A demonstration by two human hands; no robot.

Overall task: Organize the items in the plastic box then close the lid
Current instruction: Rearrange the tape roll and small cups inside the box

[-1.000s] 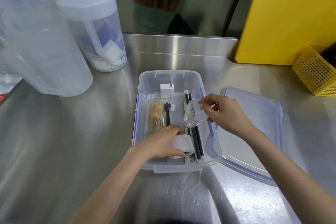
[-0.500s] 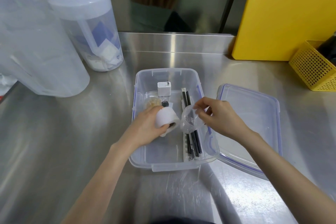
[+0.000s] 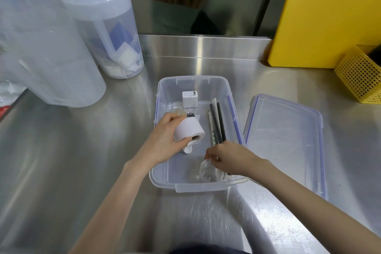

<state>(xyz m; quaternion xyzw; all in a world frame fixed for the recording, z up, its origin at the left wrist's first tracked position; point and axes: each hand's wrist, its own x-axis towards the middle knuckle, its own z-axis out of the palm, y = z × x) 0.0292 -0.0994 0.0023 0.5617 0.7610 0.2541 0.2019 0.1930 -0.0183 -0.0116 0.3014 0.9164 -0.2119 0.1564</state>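
Observation:
A clear plastic box (image 3: 191,82) stands open on the steel counter, its lid (image 3: 288,136) lying flat to the right. My left hand (image 3: 165,140) holds a white paper roll (image 3: 188,130) above the box's middle. Down at the box's near right corner, my right hand (image 3: 228,158) holds a small clear cup (image 3: 208,171). Black straws (image 3: 217,121) lie along the right wall. A white charger (image 3: 189,99) sits at the far end. A toothpick case (image 3: 177,112) and a black fork (image 3: 190,114) peek out behind the roll. A small white spoon tip (image 3: 188,149) shows under it.
Two large translucent pitchers (image 3: 47,53) (image 3: 107,27) stand at the back left. A yellow board (image 3: 329,14) leans against the wall at the back right, with a yellow mesh basket (image 3: 360,74) beside it. The counter's raised back edge runs behind the box.
My right hand has carried the clear cup from above the straws down to the box's near right corner. My left hand lifted the paper roll off the near end of the box to mid-box.

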